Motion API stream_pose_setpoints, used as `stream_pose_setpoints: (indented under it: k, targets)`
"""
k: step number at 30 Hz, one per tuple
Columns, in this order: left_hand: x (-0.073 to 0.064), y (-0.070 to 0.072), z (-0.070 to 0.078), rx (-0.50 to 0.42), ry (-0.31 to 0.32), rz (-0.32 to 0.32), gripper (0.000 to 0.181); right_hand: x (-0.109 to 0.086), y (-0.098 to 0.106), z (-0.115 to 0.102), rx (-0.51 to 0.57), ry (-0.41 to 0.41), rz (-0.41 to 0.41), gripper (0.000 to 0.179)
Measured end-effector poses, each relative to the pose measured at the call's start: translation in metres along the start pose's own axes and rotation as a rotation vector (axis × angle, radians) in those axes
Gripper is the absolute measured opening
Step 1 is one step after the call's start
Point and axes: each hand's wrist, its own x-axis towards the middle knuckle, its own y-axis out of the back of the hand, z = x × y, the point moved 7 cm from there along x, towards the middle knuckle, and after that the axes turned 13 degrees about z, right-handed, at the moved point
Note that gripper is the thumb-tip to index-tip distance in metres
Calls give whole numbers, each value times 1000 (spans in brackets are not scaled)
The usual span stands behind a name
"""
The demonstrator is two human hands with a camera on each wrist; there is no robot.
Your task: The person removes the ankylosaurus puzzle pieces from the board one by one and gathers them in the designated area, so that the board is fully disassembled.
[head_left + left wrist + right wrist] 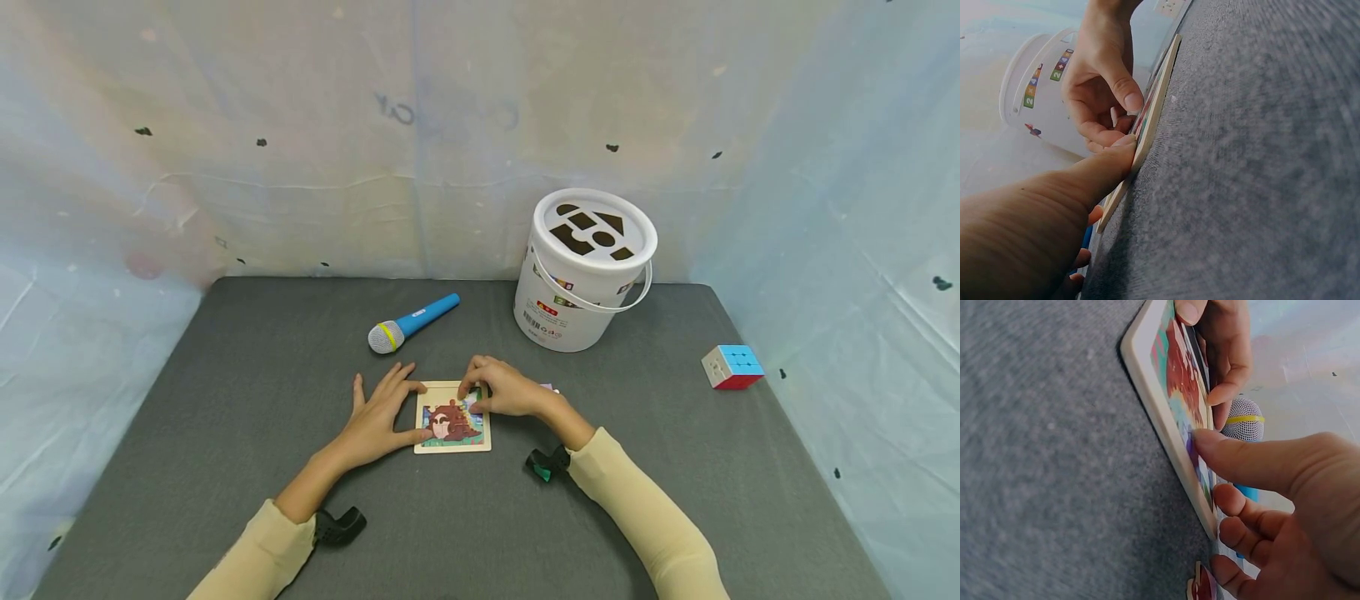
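Note:
A square wooden jigsaw puzzle [452,423], with a red-brown cartoon animal in a pale frame, lies flat on the grey table. My left hand [378,421] is spread at its left side; the thumb rests on the lower left edge and a finger touches the upper left corner. Over the upper right part, my right hand [510,390] has bent fingers, with thumb and forefinger about a puzzle piece [1192,449] that shows purple in the right wrist view. That piece is mostly hidden. Near the right fingertips lies a loose red and purple puzzle piece [1202,586], largely behind the wrist in the head view.
A blue toy microphone [412,323] lies behind the puzzle. At the back right stands a white bucket [562,304] with shape holes in its lid and a handle. A cube puzzle [733,367] sits near the right edge. Plastic sheeting [315,225] hangs behind the table.

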Motion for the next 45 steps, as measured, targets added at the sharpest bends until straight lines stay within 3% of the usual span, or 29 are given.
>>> stream_pose_setpoints:
  k: [26, 45]
  targets:
    - [1, 0, -1, 13, 18, -16, 67, 1, 0, 1, 22, -9, -2, 20]
    - [0, 0, 0, 13, 23, -23, 67, 1, 0, -2, 0, 34, 2, 21]
